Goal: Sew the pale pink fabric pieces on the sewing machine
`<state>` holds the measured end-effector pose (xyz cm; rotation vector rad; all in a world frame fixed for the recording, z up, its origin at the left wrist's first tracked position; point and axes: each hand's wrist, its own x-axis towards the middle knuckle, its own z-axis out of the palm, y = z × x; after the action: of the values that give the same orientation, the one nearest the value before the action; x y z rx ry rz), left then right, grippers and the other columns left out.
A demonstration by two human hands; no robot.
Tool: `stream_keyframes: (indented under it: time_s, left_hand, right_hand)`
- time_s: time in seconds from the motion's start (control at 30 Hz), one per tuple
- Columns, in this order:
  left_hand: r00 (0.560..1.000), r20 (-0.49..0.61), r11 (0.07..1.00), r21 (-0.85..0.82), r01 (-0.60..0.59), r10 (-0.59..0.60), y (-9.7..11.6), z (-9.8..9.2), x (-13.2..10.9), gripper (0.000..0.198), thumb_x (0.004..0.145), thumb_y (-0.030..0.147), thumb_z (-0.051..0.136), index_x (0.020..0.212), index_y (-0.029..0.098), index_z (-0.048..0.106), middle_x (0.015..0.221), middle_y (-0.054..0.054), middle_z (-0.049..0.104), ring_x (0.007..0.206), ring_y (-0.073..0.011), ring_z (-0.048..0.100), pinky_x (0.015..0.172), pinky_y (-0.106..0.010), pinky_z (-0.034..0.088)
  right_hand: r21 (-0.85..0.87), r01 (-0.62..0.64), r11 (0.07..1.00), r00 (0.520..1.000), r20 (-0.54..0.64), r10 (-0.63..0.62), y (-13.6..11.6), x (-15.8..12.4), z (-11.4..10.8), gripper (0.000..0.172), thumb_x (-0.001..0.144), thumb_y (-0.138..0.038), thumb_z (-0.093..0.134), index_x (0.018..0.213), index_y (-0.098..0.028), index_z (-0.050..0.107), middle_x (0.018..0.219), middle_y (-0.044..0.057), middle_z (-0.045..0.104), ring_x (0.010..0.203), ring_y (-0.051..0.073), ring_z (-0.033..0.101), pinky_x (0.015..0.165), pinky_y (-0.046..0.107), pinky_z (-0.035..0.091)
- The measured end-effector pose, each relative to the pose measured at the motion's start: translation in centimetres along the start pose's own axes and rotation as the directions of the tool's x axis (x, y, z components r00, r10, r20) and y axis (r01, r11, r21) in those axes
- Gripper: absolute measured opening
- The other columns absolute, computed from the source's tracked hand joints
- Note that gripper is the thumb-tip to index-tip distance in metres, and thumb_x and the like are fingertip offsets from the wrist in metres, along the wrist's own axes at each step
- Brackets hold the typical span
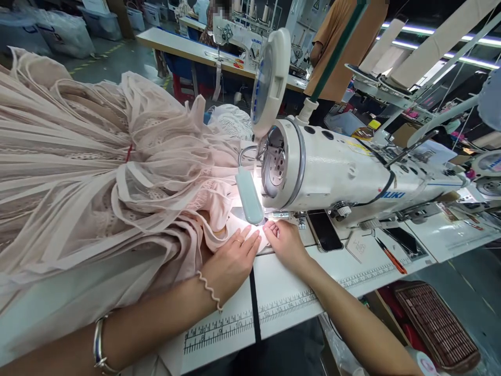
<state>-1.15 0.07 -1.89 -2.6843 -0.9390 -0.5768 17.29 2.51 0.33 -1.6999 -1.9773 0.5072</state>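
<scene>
My left hand (pixel 235 256) lies flat on a pale pink piece of fabric (pixel 222 209), fingers stretched toward the needle area of a white sewing machine (pixel 324 169). Close beside it, my right hand (pixel 287 243) has its fingers curled and pinched at the fabric's edge, just right of the presser foot. A pale green guard (pixel 249 198) hangs in front of the needle and hides it. From the left, a large bundle of beige garment pieces (pixel 156 136) with lace and straps reaches up to the machine, tied with a red string (pixel 129 152).
Right of my hands lie a phone (pixel 324 230), a white card (pixel 356 245) and orange-handled tweezers (pixel 391 256). A printed ruler (pixel 219 330) runs along the table's front edge. Behind stands another sewing table (pixel 176 44); a person in an orange-brown top (pixel 332 36) is beyond the machine.
</scene>
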Motion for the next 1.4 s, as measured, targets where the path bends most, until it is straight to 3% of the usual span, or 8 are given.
stream_keyframes:
  time_s: [0.23,0.33,0.57,0.73,0.87,1.03,1.23,1.4]
  left_hand:
    - [1.000,0.013,0.999,0.040,0.008,-0.009,0.2,0.1,0.3,0.043,0.090,0.000,0.033,0.126,0.002,0.056,0.129,-0.017,0.063,0.123,-0.0291,0.056,0.098,-0.042,0.049]
    - [1.000,-0.016,1.000,0.025,0.016,-0.016,0.2,0.5,0.4,0.041,0.091,0.001,0.032,0.125,0.005,0.056,0.126,-0.015,0.064,0.121,-0.0262,0.058,0.095,-0.039,0.051]
    - [0.985,-0.097,0.987,0.061,0.146,-0.140,-0.3,-0.2,0.7,0.031,0.092,0.002,0.033,0.106,0.006,0.061,0.108,-0.016,0.067,0.107,-0.0252,0.063,0.090,-0.038,0.051]
    - [0.998,-0.052,0.999,0.040,0.032,-0.030,-0.1,-0.9,1.3,0.026,0.090,0.000,0.040,0.095,0.007,0.065,0.087,-0.010,0.069,0.079,-0.0204,0.064,0.070,-0.033,0.052]
    - [0.991,-0.129,0.999,0.036,-0.025,0.030,0.3,-0.1,1.4,0.033,0.091,-0.001,0.035,0.110,-0.001,0.062,0.107,-0.017,0.070,0.104,-0.0251,0.064,0.092,-0.040,0.049]
    - [0.998,-0.054,1.000,-0.004,-0.029,0.029,0.1,0.8,1.3,0.037,0.090,-0.003,0.036,0.122,-0.002,0.056,0.120,-0.021,0.066,0.115,-0.0251,0.061,0.102,-0.041,0.046]
    - [0.999,-0.047,0.999,-0.032,-0.022,0.020,-0.1,0.9,1.3,0.038,0.092,0.000,0.034,0.123,0.001,0.055,0.120,-0.020,0.066,0.116,-0.0252,0.061,0.100,-0.043,0.048]
    - [0.995,-0.092,0.999,0.040,-0.020,0.024,0.0,0.9,1.5,0.035,0.092,0.000,0.034,0.117,0.000,0.058,0.116,-0.018,0.068,0.110,-0.0242,0.065,0.098,-0.039,0.050]
  right_hand:
    - [0.025,0.052,0.998,0.999,0.000,-0.052,0.4,-0.2,-0.2,0.019,0.089,-0.025,0.050,0.074,-0.021,0.060,0.065,-0.002,0.061,0.061,0.014,0.055,0.061,0.026,0.043]
    - [0.021,0.231,0.973,0.973,-0.027,-0.231,0.9,-0.7,-0.7,0.019,0.093,-0.026,0.050,0.087,-0.022,0.067,0.080,0.002,0.067,0.075,0.016,0.061,0.070,0.028,0.048]
    - [-0.420,0.504,0.755,0.848,0.074,-0.525,0.0,-1.7,-0.2,0.024,0.095,-0.018,0.045,0.110,-0.014,0.063,0.102,0.012,0.065,0.095,0.024,0.058,0.084,0.038,0.048]
    - [-0.558,0.568,0.605,0.792,0.172,-0.585,-0.5,-1.1,0.0,0.031,0.094,-0.004,0.036,0.104,-0.013,0.064,0.090,0.011,0.066,0.088,0.023,0.058,0.088,0.037,0.045]
    - [-0.481,0.536,0.694,0.843,0.258,-0.472,0.7,-0.2,-1.2,0.033,0.091,-0.003,0.039,0.112,-0.015,0.062,0.099,0.009,0.068,0.086,0.021,0.061,0.077,0.033,0.049]
    - [-0.414,0.420,0.808,0.906,0.236,-0.351,1.9,0.2,-1.7,0.047,0.087,0.000,0.035,0.117,-0.025,0.060,0.112,0.005,0.068,0.091,0.019,0.062,0.068,0.029,0.047]
    - [-0.378,0.425,0.823,0.905,0.205,-0.373,2.1,0.2,-0.7,0.038,0.086,-0.005,0.039,0.110,-0.024,0.061,0.089,0.003,0.067,0.074,0.019,0.059,0.067,0.029,0.046]
    - [-0.393,0.442,0.806,0.896,0.230,-0.379,2.0,0.3,-0.6,0.028,0.087,-0.006,0.040,0.103,-0.021,0.057,0.100,0.006,0.067,0.084,0.021,0.061,0.076,0.032,0.047]
